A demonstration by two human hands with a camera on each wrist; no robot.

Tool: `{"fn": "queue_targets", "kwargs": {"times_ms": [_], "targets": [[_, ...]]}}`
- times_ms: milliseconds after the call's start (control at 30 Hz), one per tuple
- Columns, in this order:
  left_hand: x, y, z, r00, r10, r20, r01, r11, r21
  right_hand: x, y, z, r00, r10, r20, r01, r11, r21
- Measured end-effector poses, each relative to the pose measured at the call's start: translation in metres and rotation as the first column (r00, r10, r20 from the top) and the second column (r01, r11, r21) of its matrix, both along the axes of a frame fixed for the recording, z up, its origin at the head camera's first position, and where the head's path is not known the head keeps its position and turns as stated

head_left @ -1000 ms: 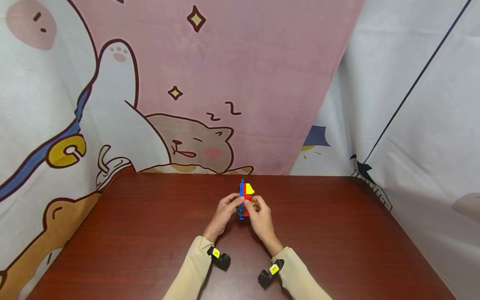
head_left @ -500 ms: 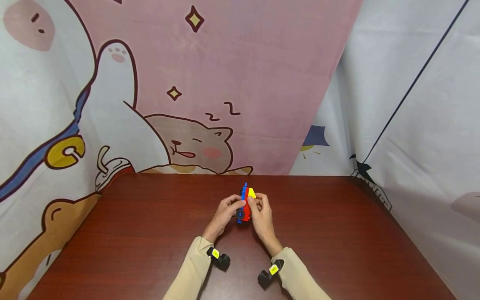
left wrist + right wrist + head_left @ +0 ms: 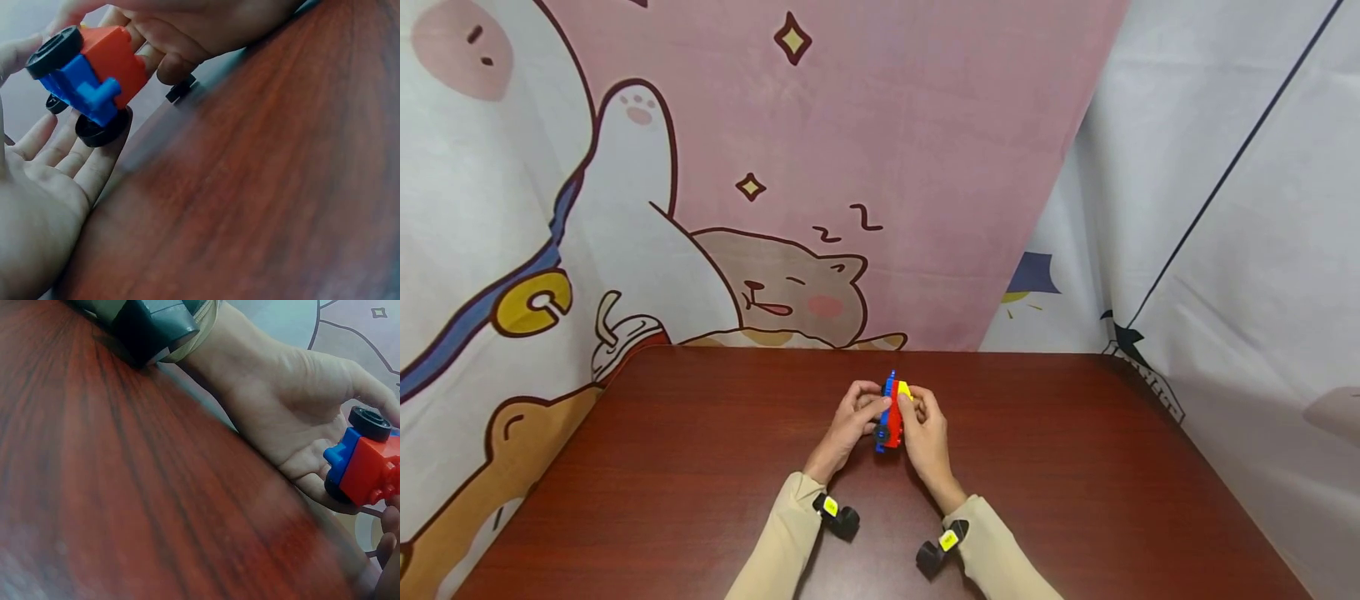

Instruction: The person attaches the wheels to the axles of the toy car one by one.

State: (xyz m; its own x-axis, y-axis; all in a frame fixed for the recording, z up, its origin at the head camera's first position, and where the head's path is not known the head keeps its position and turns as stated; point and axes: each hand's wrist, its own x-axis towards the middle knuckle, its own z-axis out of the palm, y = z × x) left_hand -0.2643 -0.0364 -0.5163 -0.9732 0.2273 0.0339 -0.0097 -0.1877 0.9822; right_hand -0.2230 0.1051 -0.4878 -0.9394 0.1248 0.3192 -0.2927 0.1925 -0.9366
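A small toy car (image 3: 893,427) of building blocks is between the two hands above the table. It has a blue chassis, red bricks on top and a yellow block (image 3: 904,388) at its far end. Black wheels (image 3: 100,130) show on the blue part in the left wrist view. The left hand (image 3: 847,423) holds the car by its blue, wheeled side, thumb on it and fingers behind the wheels. From the other side the right hand (image 3: 927,433) pinches the car near the yellow block, its thumb on the red bricks. The fingertips' exact contact is partly hidden.
The hands work over a reddish-brown wooden table (image 3: 715,467). A printed cloth (image 3: 940,167) hangs along its back edge, and a white cloth (image 3: 1225,208) runs down the right side. Small black cameras (image 3: 931,560) are strapped to both wrists.
The car has come slightly nearer the person and tilted, its far end leaning right. The right fingers have shifted to the yellow block, while both forearms stay nearly still.
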Motion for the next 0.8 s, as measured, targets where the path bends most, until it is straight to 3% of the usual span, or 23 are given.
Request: {"fn": "queue_targets", "kwargs": {"times_ms": [267,367,500,600,800], "targets": [[-0.002,-0.001,-0.003,1.000,-0.007,-0.005,0.007,1.000,-0.022,0.001,0.001,0.001,0.999,0.007,0.037,-0.008,1.000,0.020],[-0.003,0.000,-0.004,1.000,0.004,-0.001,-0.004,0.999,-0.037,0.001,0.002,0.000,1.000,-0.006,-0.016,0.006,1.000,0.004],[-0.003,0.001,-0.002,1.000,0.020,-0.009,-0.020,0.999,-0.037,-0.009,0.005,-0.017,0.993,-0.042,-0.111,0.039,0.999,-0.023],[-0.004,0.001,-0.001,1.000,0.025,-0.015,-0.025,0.999,-0.025,-0.021,0.008,-0.031,0.981,-0.094,-0.168,0.096,0.995,0.002],[-0.003,-0.001,-0.002,1.000,0.019,0.000,-0.019,0.999,-0.033,-0.033,0.028,-0.038,0.951,-0.212,-0.226,0.224,0.974,0.033]]}}
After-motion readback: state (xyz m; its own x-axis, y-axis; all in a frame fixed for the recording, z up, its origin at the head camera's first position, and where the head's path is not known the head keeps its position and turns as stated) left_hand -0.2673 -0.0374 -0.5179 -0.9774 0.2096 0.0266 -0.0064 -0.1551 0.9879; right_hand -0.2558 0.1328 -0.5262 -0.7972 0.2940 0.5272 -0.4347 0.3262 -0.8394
